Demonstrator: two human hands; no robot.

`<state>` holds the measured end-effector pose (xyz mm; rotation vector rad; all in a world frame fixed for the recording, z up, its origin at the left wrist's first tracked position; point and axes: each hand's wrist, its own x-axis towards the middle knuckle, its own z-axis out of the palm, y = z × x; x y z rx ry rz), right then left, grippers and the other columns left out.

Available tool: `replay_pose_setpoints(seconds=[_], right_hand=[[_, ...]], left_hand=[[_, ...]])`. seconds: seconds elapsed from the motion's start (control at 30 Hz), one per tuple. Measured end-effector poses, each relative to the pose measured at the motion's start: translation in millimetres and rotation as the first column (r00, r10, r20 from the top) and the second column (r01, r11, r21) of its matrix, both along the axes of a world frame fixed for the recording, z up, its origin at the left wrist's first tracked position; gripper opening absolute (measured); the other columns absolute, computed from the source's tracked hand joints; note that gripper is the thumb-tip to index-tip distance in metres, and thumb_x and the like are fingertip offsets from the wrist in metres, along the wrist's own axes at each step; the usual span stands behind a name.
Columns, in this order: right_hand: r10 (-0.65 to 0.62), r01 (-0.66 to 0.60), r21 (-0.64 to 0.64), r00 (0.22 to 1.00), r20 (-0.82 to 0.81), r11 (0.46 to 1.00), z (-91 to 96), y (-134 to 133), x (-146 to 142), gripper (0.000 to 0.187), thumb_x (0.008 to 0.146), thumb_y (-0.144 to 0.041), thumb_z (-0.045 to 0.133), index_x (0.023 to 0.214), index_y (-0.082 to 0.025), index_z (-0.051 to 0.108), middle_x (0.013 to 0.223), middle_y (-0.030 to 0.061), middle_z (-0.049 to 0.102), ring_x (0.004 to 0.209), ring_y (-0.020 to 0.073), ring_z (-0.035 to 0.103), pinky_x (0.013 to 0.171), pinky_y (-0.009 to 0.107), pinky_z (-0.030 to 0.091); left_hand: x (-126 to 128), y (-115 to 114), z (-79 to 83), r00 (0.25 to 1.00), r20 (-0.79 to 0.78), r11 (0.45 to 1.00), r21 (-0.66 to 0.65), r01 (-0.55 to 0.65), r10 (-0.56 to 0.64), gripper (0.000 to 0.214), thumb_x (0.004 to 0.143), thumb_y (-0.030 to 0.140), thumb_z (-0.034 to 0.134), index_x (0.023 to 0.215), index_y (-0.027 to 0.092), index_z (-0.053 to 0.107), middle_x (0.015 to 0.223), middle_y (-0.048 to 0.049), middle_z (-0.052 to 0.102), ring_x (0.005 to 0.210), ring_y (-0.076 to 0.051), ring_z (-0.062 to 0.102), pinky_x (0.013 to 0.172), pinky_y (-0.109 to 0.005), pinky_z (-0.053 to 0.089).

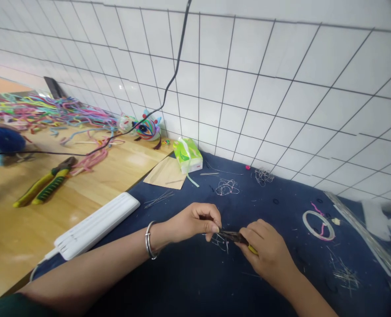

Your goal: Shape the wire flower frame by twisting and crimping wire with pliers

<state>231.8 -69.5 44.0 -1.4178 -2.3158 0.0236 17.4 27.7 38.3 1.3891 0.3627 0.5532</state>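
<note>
In the middle of the head view my left hand (pixel 200 222) pinches a thin wire between thumb and fingers. My right hand (pixel 266 246) is closed around yellow-handled pliers (pixel 233 236), whose dark jaws point left and reach my left fingertips. Whether the jaws grip the wire there is too small to tell. Below my fingers lies a tangle of fine silvery wire (pixel 220 242) on the dark blue mat (pixel 182 281). Farther back on the mat are a loose wire coil (pixel 227 187) and a denser wire bundle (pixel 264 176).
On the left, a white power strip (pixel 98 224) and yellow-green pliers (pixel 46 182) lie by colourful pipe cleaners (pixel 50 110). A green tissue pack (pixel 188 155) stands near the tiled wall. A white ring (pixel 318 225) and wire scraps (pixel 345 277) lie right. A black cable (pixel 172 79) hangs across.
</note>
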Motion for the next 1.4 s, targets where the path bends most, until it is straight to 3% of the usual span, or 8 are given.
replay_pose_setpoints(seconds=[0.2, 0.33, 0.43, 0.67, 0.93, 1.1, 1.27, 1.4], right_hand=[[-0.058, -0.001, -0.236, 0.968, -0.243, 0.972, 6.7, 1.3, 4.0, 0.013, 0.084, -0.029, 0.050, 0.084, -0.018, 0.057, 0.075, 0.0027, 0.052, 0.072, 0.0149, 0.046, 0.067, 0.029, 0.036], [-0.316, 0.015, -0.554, 0.834, -0.452, 0.833, 18.2, 3.3, -0.4, 0.019, 0.084, -0.037, 0.049, 0.082, -0.020, 0.057, 0.072, -0.0013, 0.049, 0.065, 0.0113, 0.045, 0.060, 0.024, 0.035], [-0.409, -0.070, -0.648, 0.724, -0.556, 0.758, 17.1, 6.8, -10.8, 0.021, 0.083, -0.040, 0.050, 0.082, -0.020, 0.057, 0.066, -0.0036, 0.044, 0.060, 0.0092, 0.040, 0.056, 0.022, 0.032], [-0.467, -0.288, -0.662, 0.521, -0.714, 0.692, 1.7, 18.8, -33.1, 0.020, 0.079, -0.037, 0.056, 0.076, -0.017, 0.056, 0.063, -0.0041, 0.044, 0.061, 0.0088, 0.039, 0.059, 0.023, 0.032], [-0.579, -0.282, -0.662, 0.327, -0.747, 0.695, -14.8, 22.7, -35.0, 0.019, 0.080, -0.035, 0.054, 0.072, -0.017, 0.053, 0.055, -0.0049, 0.043, 0.053, 0.0082, 0.037, 0.054, 0.023, 0.029], [-0.620, -0.230, -0.670, 0.256, -0.742, 0.706, -15.6, 20.3, -33.3, 0.023, 0.078, -0.039, 0.055, 0.071, -0.017, 0.052, 0.054, -0.0048, 0.043, 0.052, 0.0083, 0.037, 0.052, 0.022, 0.028], [-0.610, -0.207, -0.658, 0.252, -0.751, 0.724, -6.5, 16.0, -34.6, 0.023, 0.077, -0.038, 0.056, 0.069, -0.017, 0.052, 0.052, -0.0046, 0.045, 0.052, 0.0082, 0.039, 0.053, 0.022, 0.029], [-0.635, -0.214, -0.691, 0.278, -0.721, 0.690, -0.1, 12.5, -36.7, 0.021, 0.077, -0.038, 0.056, 0.072, -0.018, 0.052, 0.053, -0.0049, 0.045, 0.050, 0.0077, 0.038, 0.048, 0.021, 0.027]], left_hand=[[2.3, 1.1, -9.8, 1.000, 0.008, 0.985, -0.169, -0.024, 0.026, 0.014, 0.075, 0.018, 0.065, 0.078, 0.010, 0.053, 0.062, 0.0022, 0.054, 0.048, -0.006, 0.053, 0.051, -0.018, 0.039], [6.4, -0.3, -12.9, 1.000, 0.008, 0.981, -0.192, -0.017, 0.019, 0.018, 0.074, 0.018, 0.065, 0.079, 0.012, 0.049, 0.064, 0.0029, 0.054, 0.047, -0.006, 0.052, 0.049, -0.018, 0.039], [9.5, -2.6, -14.6, 1.000, 0.009, 0.982, -0.190, -0.004, 0.005, 0.022, 0.073, 0.018, 0.066, 0.079, 0.014, 0.045, 0.065, 0.0027, 0.055, 0.047, -0.006, 0.053, 0.047, -0.017, 0.037], [12.3, -6.6, -17.2, 1.000, 0.006, 0.976, -0.218, 0.002, -0.001, 0.026, 0.071, 0.019, 0.068, 0.075, 0.014, 0.042, 0.071, 0.0020, 0.055, 0.048, -0.006, 0.054, 0.046, -0.018, 0.040], [10.8, -2.3, -12.8, 0.998, 0.039, 0.981, -0.187, 0.052, -0.046, 0.014, 0.079, 0.023, 0.059, 0.083, 0.012, 0.052, 0.073, -0.0022, 0.056, 0.056, -0.008, 0.052, 0.059, -0.023, 0.040], [4.8, -1.5, -3.2, 0.985, 0.085, 0.976, -0.146, 0.159, -0.148, 0.035, 0.074, 0.037, 0.061, 0.098, 0.011, 0.058, 0.097, -0.0105, 0.055, 0.071, -0.013, 0.049, 0.067, -0.028, 0.040], [6.6, -4.6, -3.2, 0.992, -0.103, 0.990, 0.112, 0.089, -0.078, 0.027, 0.075, 0.032, 0.063, 0.094, 0.015, 0.057, 0.087, -0.0042, 0.053, 0.072, -0.011, 0.047, 0.065, -0.024, 0.040], [9.3, -5.6, -6.8, 0.985, -0.170, 0.944, 0.330, 0.032, 0.026, 0.016, 0.082, 0.028, 0.054, 0.082, 0.013, 0.059, 0.081, -0.0036, 0.055, 0.076, -0.012, 0.050, 0.071, -0.025, 0.041]])
